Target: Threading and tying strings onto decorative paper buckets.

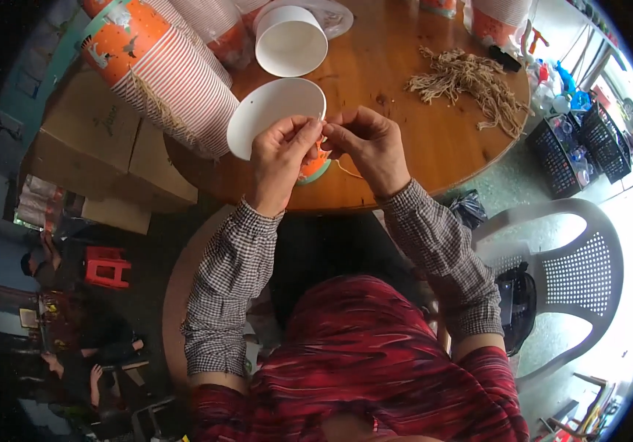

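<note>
Both checked-sleeved hands, left hand (pixel 278 151) and right hand (pixel 370 144), are pinching thin twine (pixel 347 170) against a round orange-and-white paper cup (pixel 276 118) over the near wooden table (pixel 405 140).

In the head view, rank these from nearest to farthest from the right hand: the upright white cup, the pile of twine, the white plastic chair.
From the right hand:
1. Upright white cup, up-left on the table.
2. Pile of twine, up-right on the table.
3. White plastic chair, lower right, off the table.

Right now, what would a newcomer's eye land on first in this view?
Probably the two hands meeting mid-frame: the left hand holds a white-lined paper cup while the right hand pinches a thin string at its rim. Next, the long stack of orange cups lying upper left, and the twine bundle on the round wooden table.
</note>
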{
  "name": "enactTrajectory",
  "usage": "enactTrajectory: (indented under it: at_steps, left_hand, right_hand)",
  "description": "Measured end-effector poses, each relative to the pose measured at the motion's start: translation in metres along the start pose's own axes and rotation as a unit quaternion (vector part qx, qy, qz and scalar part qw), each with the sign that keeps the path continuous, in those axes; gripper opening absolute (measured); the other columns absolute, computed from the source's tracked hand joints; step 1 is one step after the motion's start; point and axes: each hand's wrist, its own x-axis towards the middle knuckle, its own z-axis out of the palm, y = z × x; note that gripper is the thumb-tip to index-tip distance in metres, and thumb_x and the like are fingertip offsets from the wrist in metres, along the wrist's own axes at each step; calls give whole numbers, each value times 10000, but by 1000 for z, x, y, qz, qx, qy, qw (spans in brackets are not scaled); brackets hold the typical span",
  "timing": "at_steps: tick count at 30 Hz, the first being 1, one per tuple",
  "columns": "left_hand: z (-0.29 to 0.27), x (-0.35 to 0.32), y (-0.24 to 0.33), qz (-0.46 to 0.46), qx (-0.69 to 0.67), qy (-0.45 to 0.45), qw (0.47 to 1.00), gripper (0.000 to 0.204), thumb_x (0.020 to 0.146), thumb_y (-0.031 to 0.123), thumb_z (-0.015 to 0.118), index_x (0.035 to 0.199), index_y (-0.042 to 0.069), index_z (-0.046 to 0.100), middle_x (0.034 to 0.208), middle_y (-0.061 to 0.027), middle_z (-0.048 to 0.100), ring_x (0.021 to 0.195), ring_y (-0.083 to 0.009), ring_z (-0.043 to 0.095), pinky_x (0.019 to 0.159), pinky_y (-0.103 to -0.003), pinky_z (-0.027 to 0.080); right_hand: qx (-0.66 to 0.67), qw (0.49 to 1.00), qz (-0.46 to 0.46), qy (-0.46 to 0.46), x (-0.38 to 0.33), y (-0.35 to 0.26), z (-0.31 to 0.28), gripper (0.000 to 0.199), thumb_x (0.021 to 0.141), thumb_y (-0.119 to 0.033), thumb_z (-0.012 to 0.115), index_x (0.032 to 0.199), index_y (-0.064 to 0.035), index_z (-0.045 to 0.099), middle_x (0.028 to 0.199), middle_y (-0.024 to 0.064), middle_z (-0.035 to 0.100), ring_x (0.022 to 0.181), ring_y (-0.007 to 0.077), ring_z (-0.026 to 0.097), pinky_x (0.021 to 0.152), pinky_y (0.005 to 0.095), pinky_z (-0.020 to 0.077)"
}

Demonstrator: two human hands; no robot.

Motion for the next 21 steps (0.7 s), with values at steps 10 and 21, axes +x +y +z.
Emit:
enactTrajectory:
  at_steps: [10,21]
  left_hand:
    - [3,-1,-5,63,39,54,996,140,899,116,608,906,-23,622,802,-8,616,706,-50,552,633,-192,460]
    - [-6,-7,-10,202,198,41,958,123,886,98,615,903,-24,615,793,-48,645,733,-91,604,667,-244,490]
  right_hand:
    - [-180,978,-98,28,-7,7,10,94,868,-59,631,884,6,565,754,-10,581,689,32,546,613,183,453]
    - [-106,994,-36,-12,-6,-1,8,121,859,-73,621,879,36,574,743,28,619,661,68,564,601,217,469]
